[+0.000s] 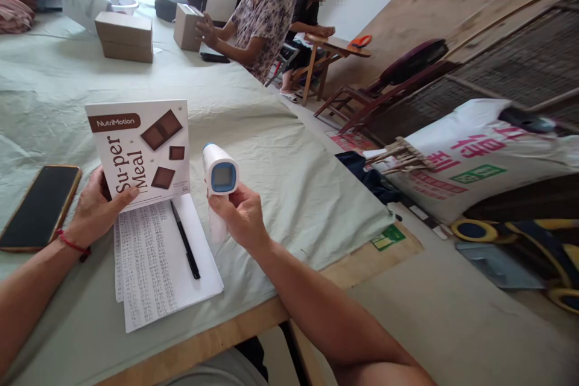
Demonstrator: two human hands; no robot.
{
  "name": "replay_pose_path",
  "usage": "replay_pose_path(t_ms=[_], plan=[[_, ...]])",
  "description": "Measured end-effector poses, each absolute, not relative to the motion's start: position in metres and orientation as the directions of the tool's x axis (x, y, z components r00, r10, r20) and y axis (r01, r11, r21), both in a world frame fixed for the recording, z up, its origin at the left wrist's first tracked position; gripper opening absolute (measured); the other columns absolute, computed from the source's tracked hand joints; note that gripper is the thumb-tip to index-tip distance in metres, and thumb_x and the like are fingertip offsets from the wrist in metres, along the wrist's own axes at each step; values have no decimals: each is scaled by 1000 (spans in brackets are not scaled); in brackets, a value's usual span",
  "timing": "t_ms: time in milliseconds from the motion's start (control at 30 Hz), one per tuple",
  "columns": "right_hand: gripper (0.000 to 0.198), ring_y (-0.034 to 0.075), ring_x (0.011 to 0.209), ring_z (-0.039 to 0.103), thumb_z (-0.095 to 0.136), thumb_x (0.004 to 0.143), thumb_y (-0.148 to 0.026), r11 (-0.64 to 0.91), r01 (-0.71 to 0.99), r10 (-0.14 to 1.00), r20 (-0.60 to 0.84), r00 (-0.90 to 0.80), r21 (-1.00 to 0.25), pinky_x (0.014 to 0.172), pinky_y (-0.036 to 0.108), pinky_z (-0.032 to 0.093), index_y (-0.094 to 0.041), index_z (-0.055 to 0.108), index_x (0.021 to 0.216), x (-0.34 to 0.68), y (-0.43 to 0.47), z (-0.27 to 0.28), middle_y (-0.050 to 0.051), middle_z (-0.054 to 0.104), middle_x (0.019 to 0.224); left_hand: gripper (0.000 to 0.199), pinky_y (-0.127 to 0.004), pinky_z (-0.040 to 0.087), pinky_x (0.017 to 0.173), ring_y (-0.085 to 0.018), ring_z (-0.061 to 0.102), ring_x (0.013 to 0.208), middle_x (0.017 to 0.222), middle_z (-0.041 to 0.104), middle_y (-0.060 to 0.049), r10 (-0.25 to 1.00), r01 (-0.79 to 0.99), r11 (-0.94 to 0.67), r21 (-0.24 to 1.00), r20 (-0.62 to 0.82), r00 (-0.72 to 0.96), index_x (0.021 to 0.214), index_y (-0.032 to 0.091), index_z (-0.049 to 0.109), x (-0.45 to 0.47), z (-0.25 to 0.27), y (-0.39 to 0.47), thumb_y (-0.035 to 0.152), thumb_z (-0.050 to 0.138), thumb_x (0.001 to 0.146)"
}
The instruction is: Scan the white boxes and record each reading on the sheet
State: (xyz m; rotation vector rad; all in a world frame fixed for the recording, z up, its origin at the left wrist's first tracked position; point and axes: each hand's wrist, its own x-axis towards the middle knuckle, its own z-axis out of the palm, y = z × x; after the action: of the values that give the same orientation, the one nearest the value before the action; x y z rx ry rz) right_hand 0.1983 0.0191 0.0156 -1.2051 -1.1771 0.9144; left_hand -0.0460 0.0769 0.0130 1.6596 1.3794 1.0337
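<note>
Over the near left part of the counter, above the sheets of paper, holds a white printed box in the left hand, with the front turned to the near side and tilted a little. Gripped at the lower left corner: thumb laid on the front, other fingers mostly hidden behind. Cannot tell whether resting on the paper below.

To the right, apart from the box, holds also a white device with a small screen in the right hand, fingers wrapped around the handle. Cannot tell, from this side, about any finger on a trigger.

Concerning the box, should be light, judging by the look, and made of thin, rather stiff card. Will probably keep its shape under a gentle grip, but may dent at the corners if squeezed strongly. May also slip a little between dry fingers, because of the smooth surface. Better to take hold low, by the left and right edges.

Concerning the device, looks like hard plastic, probably not heavy, but perhaps fragile if dropped. Best taken by the handle, without touching the screen. Near both hands, to notice also: on the sheets, a black pen; to the left, a phone.
</note>
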Motion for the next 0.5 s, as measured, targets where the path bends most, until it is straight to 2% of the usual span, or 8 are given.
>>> replay_pose_path(t_ms=[133, 233, 367, 500], plan=[[23, 10, 55, 42, 65, 69, -42, 142, 163, 977, 165, 136, -976, 53, 26, 37, -21, 56, 67, 207, 25, 15, -5, 48, 60, 61, -45, 58, 88, -30, 68, 105, 114, 71, -13, 994, 349, -108, 931, 97, 50, 106, 18, 50, -43, 14, 75, 56, 77, 67], [23, 12, 58, 49, 66, 69, -42, 115, 395, 988, 146, 49, -912, 56, 27, 40, -20, 62, 74, 217, 29, 15, -3, 55, 63, 57, -45, 59, 85, -30, 69, 101, 110, 71, -14, 989, 322, -148, 935, 142, 41, 103, 17, 52, -42, 17, 73, 55, 77, 69], [21, 16, 65, 55, 69, 71, -40, 35, 798, 990, 129, 54, -602, 64, 30, 41, -20, 65, 77, 222, 31, 13, 1, 63, 71, 53, -47, 58, 85, -29, 68, 98, 104, 70, -14, 970, 299, -242, 923, 238, 50, 102, 14, 56, -44, 19, 75, 52, 77, 72], [20, 21, 78, 64, 69, 77, -38, -26, 943, 996, 76, 54, -333, 69, 31, 44, -20, 67, 86, 220, 32, 7, 7, 71, 89, 52, -51, 55, 92, -30, 64, 105, 108, 66, -13, 952, 307, -293, 905, 305, 8, 105, 14, 54, -52, 12, 81, 45, 79, 72]])
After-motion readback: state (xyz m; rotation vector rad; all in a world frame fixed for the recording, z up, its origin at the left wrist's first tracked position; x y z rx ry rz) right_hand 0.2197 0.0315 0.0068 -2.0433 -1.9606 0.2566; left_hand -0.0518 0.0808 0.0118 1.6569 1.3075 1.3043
